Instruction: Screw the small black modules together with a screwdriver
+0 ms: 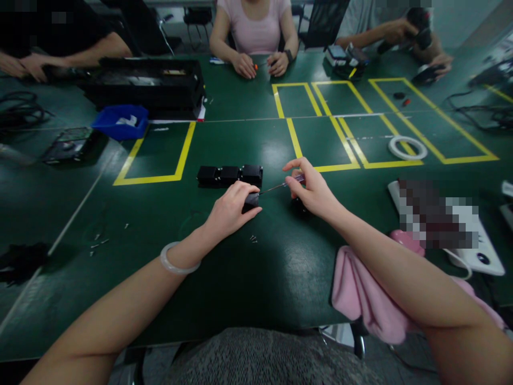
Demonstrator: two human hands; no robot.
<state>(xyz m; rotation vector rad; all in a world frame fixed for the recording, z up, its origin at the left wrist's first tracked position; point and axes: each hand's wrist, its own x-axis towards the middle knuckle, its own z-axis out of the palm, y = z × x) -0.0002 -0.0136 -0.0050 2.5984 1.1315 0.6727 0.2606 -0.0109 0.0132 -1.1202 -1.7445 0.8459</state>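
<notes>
My left hand (232, 205) is closed around a small black block (251, 201), thumb below and fingers over its top. A screwdriver (276, 187) with a thin metal shaft and a clear purplish handle sits in my right hand (310, 187), gripped between thumb and fingers. Its tip meets the right side of the black block; the exact contact point is too small to make out. Just behind my left hand stands a row of three black blocks (230, 175). Another dark part (300, 206) lies under my right hand, mostly hidden.
Loose screws (253, 239) lie in front of my left hand, with more screws (96, 244) farther left. A blue bin (122, 122) stands back left beside a long black housing (148, 88). Right are a tape roll (407, 148) and pink cloth (356, 283). Co-workers sit opposite.
</notes>
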